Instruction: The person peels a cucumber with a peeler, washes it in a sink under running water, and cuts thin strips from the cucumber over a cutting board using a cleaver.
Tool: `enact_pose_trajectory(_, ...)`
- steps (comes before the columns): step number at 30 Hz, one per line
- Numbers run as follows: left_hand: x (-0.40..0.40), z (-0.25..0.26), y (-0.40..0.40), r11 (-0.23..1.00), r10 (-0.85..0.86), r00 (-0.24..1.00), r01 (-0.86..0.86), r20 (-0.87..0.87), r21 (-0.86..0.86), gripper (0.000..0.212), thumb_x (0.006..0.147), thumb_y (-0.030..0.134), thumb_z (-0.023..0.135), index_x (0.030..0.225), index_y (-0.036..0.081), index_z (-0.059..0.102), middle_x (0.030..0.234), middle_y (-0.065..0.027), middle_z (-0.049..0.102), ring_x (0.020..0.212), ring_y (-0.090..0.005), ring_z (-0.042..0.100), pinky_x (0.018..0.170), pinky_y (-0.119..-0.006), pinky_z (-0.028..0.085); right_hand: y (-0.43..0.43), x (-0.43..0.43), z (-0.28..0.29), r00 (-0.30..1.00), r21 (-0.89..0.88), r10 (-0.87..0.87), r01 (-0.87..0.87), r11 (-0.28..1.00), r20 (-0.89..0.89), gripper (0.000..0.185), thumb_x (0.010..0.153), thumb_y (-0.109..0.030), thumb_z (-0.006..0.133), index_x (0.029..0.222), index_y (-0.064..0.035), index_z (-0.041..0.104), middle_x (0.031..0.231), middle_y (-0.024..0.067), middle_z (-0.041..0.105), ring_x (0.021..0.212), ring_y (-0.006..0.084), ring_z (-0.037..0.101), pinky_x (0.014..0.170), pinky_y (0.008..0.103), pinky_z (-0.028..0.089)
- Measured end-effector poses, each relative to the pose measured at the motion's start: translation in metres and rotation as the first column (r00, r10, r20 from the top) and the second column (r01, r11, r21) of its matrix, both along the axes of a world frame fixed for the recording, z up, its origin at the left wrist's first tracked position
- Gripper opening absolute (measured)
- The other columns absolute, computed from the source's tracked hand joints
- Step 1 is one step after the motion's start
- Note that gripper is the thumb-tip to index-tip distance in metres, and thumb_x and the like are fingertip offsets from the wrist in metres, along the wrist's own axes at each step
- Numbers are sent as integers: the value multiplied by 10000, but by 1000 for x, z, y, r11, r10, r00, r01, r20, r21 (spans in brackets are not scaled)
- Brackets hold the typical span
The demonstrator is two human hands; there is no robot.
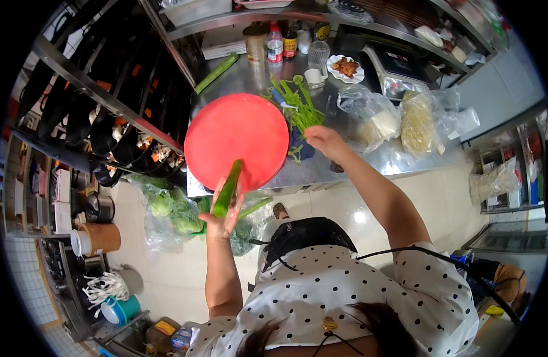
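My left hand point(221, 216) holds a long green vegetable point(228, 189), possibly a cucumber or luffa. It lies along the upturned palm, its far tip over the near edge of a round red cutting board point(238, 134). My right hand point(324, 142) is right of the board, fingers bent in at the lower end of a heap of green stems or peelings point(303, 105). Whether it grips any of them is hidden. A peeler-like tool with a blue-grey handle point(278, 97) rests on the heap. Another long green vegetable point(216, 73) lies at the back left of the steel counter point(265, 80).
Bottles point(274, 47), a white mug point(315, 78) and a plate of browned food point(345, 68) stand at the back. Bagged noodle-like food point(417, 122) lies right, near a scale point(392, 73). Dark slanted bins point(135, 129) border the left. Bagged greens point(167, 207) lie on the floor.
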State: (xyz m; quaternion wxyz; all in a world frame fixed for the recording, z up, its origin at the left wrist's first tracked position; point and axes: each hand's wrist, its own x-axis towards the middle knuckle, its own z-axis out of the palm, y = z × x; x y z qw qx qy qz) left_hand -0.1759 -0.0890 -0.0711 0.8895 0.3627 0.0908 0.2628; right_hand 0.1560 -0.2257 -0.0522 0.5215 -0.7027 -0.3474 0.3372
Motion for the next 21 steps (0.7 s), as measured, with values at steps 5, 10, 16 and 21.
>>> enact_pose_trajectory(5,19,0,2,959,-80,969,11,-232,-285,1005,714,727,453,1421,77,157,1411,-144,297,1240,-297,396,860,-363,490,81,75,-59,969,-166,24,17,986,247,370,764,-194,641,1092,-30,591,951,130,657,890,214,630,784,297,481)
enact_pose_trajectory(10,56,-16,13,988,-151,789,136,-596,-70,631,893,325,538,1366,40,233,1102,-168,541,819,-209,585,649,-299,496,170,128,-100,780,-416,192,95,904,595,362,741,-262,637,1000,-14,585,970,187,636,939,321,607,809,401,477)
enact_pose_trajectory(16,104,2,25,879,-25,958,-116,-287,-463,541,863,259,490,1308,6,314,913,-150,590,698,-165,537,644,-274,453,212,152,-103,806,-686,360,77,724,471,491,672,-324,711,1010,-3,558,980,218,624,957,335,603,826,417,473)
enact_pose_trajectory(21,132,17,31,920,105,956,-197,-273,-338,503,903,375,438,1230,-6,408,928,-109,547,700,-151,506,578,-263,446,209,143,-98,647,-727,518,83,682,560,569,673,-287,703,1114,-40,445,1089,186,582,941,346,603,803,433,481)
